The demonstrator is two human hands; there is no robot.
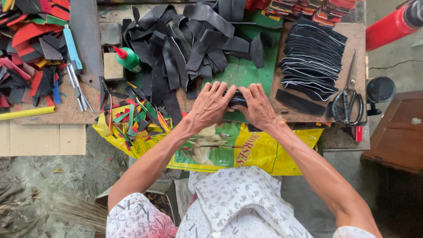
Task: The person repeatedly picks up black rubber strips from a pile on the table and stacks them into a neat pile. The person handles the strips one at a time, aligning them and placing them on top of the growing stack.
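So both hands were parked right at the near edge of the surface [304, 115]. The left hand [210, 105] and right hand [257, 105] were pressed down side by side, fingers curled over a small bundle of black strips [237, 98], which was clamped between them on the green mat [246, 70]. Not much elbow room there. A big tangled heap of black strips [185, 44] was crowded in just behind the left hand, and a neat fanned stack of black pieces [313, 57] was set off to the right. One loose black strip [298, 102] was left near the right hand, with black-handled scissors [348, 103] further out by the right edge. Coloured offcuts [134, 119] were piled at the left, spilling over a yellow sack [246, 152] draped off the front edge.
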